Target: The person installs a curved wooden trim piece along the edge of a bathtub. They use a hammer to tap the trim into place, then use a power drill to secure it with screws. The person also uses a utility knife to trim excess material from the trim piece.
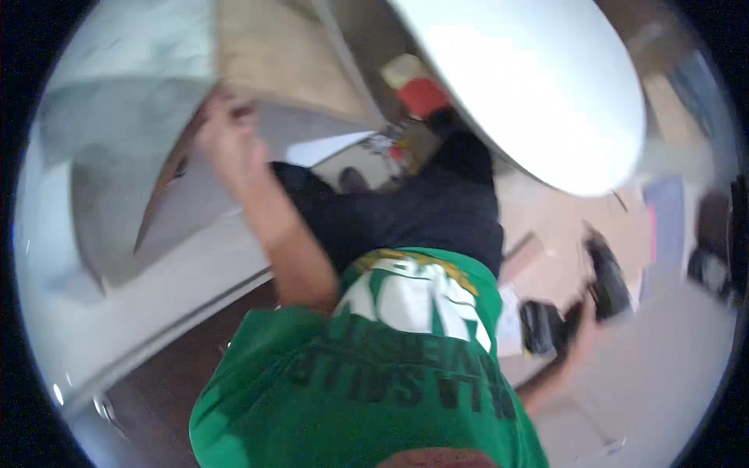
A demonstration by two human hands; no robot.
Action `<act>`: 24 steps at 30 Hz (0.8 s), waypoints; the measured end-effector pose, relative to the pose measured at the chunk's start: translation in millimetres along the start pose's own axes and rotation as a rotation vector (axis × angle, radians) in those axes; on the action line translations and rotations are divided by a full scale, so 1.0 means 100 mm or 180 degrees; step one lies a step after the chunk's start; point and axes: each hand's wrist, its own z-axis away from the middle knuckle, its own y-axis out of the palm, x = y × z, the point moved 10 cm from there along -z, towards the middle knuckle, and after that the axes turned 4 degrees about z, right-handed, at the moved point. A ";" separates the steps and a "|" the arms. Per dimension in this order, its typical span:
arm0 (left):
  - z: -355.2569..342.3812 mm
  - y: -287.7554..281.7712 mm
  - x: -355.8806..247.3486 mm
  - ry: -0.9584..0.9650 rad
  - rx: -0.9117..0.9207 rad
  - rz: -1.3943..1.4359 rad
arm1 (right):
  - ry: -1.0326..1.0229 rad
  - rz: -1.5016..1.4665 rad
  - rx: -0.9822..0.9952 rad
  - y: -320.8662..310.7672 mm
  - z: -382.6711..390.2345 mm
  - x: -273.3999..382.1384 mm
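Brown board [273, 54] rises at upper left, and my left hand [226, 136] curls its fingers over its lower edge. My right hand [581, 327], low at right, is wrapped tight around a black drill [605, 285].

The left arm is raised up and forward, bare forearm stretched out, its left hand [226, 132] curled closed in a grip at the top. The right arm hangs low and out to the side (blurred), its right hand [583, 324] wrapped shut.
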 end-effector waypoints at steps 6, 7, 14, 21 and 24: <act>0.20 0.05 -0.14 0.0137 -0.0201 0.0906 | -0.2169 -0.0818 0.0992 0.15 0.61 1.16; 0.21 0.05 -0.13 0.0130 -0.0236 0.0917 | -0.2207 -0.0930 0.1315 0.40 0.72 1.35; 0.34 -0.01 -0.23 0.0159 -0.0307 0.0729 | -0.1976 -0.1437 0.3571 2.14 1.37 2.39; 0.27 0.07 -0.22 0.0095 -0.0087 0.0648 | -0.1847 -0.1347 0.4311 3.00 1.77 2.78; 0.27 0.01 -0.18 0.0103 -0.0242 0.0880 | -0.1770 -0.1235 0.4527 3.17 1.84 2.78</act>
